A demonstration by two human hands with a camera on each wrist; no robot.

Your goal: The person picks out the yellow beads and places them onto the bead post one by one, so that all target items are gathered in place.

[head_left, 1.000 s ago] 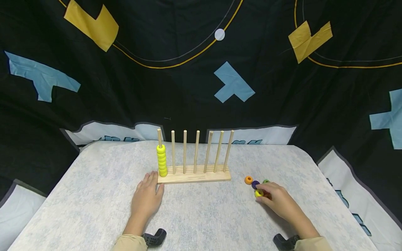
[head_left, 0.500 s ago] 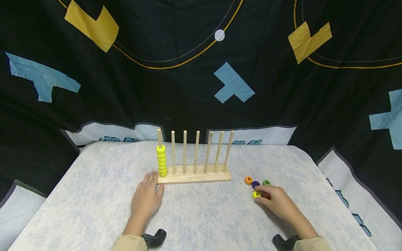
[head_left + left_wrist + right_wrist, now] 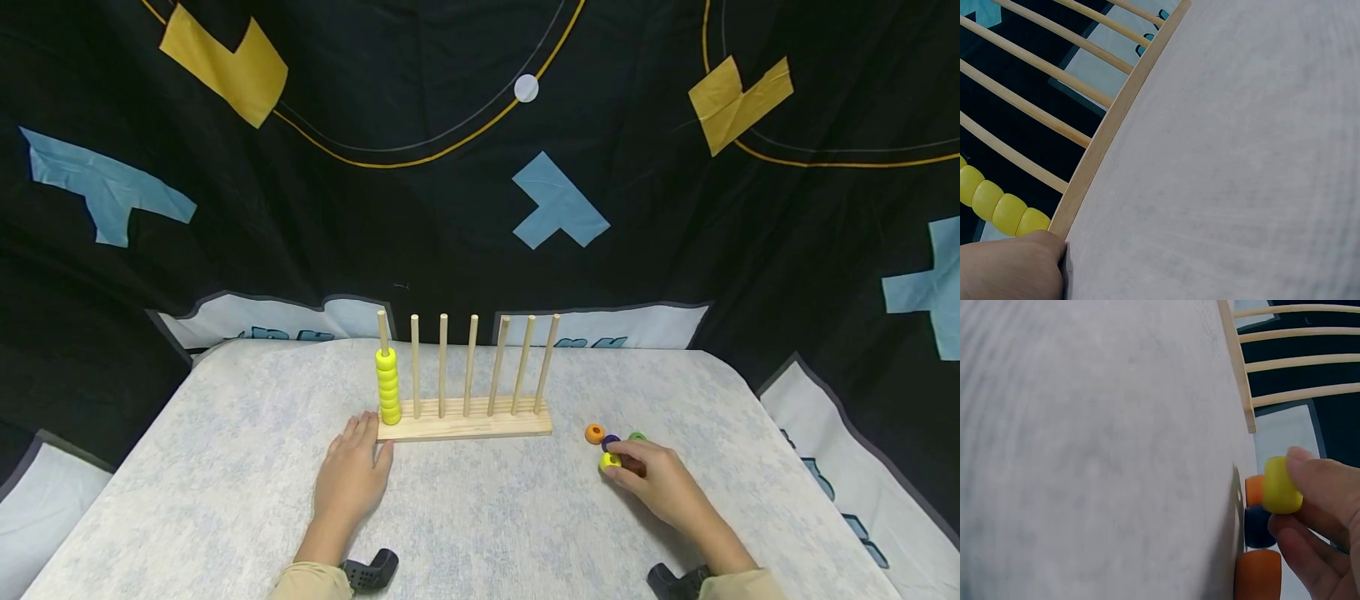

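Observation:
My right hand (image 3: 660,483) pinches a yellow bead (image 3: 610,462) between thumb and fingers. In the right wrist view that bead (image 3: 1280,486) appears a little off the table. Near it lie an orange bead (image 3: 594,433), a dark purple bead (image 3: 611,443) and a green bead (image 3: 637,436), partly covered by the hand. Another orange bead (image 3: 1259,575) shows in the right wrist view. My left hand (image 3: 348,479) rests on the table, fingers touching the left end of the wooden peg rack (image 3: 465,427). Several yellow beads (image 3: 387,387) are stacked on its leftmost peg.
Bare wooden pegs (image 3: 470,367) stand upright along the rack, right of the stacked one. A pale, mottled cloth (image 3: 480,517) covers the table. Behind it hangs a black patterned curtain (image 3: 420,233). Each wrist wears a black camera mount (image 3: 371,571).
The right hand, with the yellow bead in its pinch, has shifted slightly left, and more of the green bead was showing half a second ago. My left hand stays at the rack's end.

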